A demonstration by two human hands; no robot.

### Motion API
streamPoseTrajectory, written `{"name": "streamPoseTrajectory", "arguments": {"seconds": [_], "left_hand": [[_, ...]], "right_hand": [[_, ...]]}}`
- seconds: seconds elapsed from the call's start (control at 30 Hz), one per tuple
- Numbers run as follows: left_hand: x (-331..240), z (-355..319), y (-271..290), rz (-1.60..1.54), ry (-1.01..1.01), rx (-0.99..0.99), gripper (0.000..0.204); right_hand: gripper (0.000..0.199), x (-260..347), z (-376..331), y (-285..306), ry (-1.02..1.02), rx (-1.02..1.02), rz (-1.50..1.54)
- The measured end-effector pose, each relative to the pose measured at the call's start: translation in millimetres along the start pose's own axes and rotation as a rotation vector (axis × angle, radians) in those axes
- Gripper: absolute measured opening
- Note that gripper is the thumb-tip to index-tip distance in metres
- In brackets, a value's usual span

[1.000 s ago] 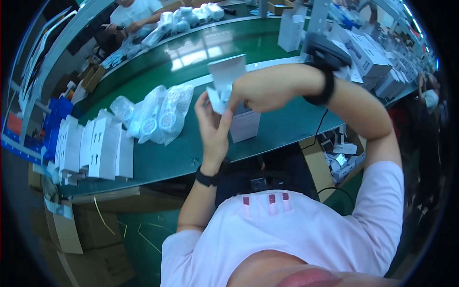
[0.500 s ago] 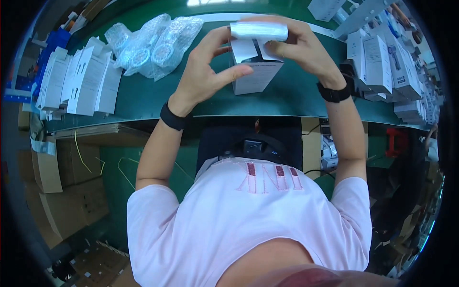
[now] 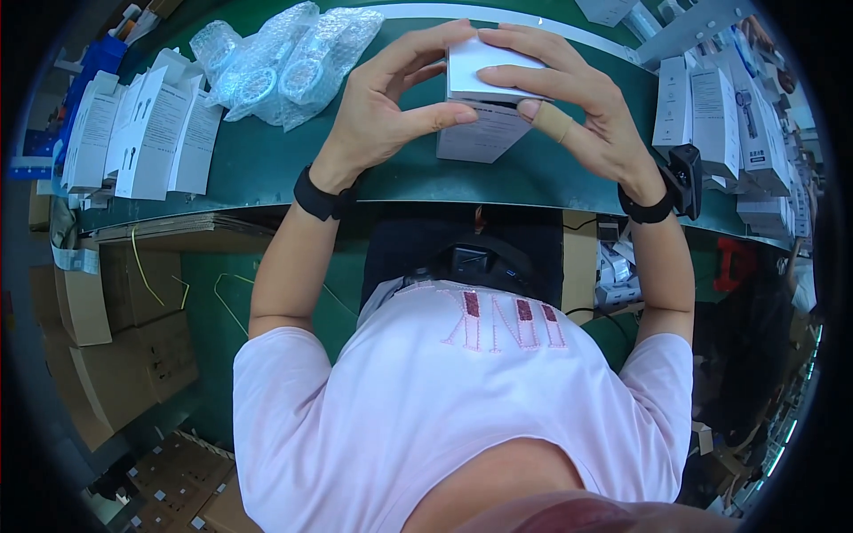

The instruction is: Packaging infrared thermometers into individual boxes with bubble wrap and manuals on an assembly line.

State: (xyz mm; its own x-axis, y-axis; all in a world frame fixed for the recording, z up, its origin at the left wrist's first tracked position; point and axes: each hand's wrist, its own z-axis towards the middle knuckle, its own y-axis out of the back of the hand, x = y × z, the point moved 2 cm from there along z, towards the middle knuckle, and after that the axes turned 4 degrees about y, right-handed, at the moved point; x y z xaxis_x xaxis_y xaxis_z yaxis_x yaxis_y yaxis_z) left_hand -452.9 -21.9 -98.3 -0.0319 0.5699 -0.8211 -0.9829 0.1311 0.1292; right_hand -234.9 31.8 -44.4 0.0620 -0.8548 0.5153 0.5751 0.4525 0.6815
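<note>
A white cardboard box (image 3: 484, 142) stands upright on the green table in front of me. Its top flap (image 3: 498, 82) lies over the opening, with a dark gap along the near edge. My left hand (image 3: 386, 98) curls round the left side, fingertips at the far corner and thumb on the near face. Across the flap lie the fingers of my right hand (image 3: 586, 102). The right thumb, wrapped in a tan bandage, presses at the near right edge. Both hands are closed on the box. What is inside is hidden.
On the left, several white boxes (image 3: 155, 133) stand beside bubble-wrapped items (image 3: 302, 75). More white boxes (image 3: 715, 111) are grouped on the right, near a metal bracket (image 3: 684, 35). The table edge (image 3: 498, 206) runs close to me. Brown cartons (image 3: 133, 355) sit below on the left.
The clear plastic-wrapped roll seen on top of the open box is out of sight. The flap has come down over the opening, and my right fingers have moved onto it.
</note>
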Motion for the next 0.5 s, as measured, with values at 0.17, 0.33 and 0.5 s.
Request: {"name": "streamPoseTrajectory", "arguments": {"seconds": [0.17, 0.33, 0.5], "left_hand": [[4, -4, 4, -0.032, 0.061, -0.015, 0.053], [-8, -3, 0, -0.109, 0.140, -0.049, 0.053], [-23, 4, 10, 0.119, 0.262, 0.045, 0.052]], "right_hand": [[0.038, 11, 4, -6, 0.071, 0.037, -0.311], [0.043, 28, 1, -16, 0.062, 0.004, -0.474], [0.058, 17, 6, -17, 0.132, -0.182, -0.411]]}}
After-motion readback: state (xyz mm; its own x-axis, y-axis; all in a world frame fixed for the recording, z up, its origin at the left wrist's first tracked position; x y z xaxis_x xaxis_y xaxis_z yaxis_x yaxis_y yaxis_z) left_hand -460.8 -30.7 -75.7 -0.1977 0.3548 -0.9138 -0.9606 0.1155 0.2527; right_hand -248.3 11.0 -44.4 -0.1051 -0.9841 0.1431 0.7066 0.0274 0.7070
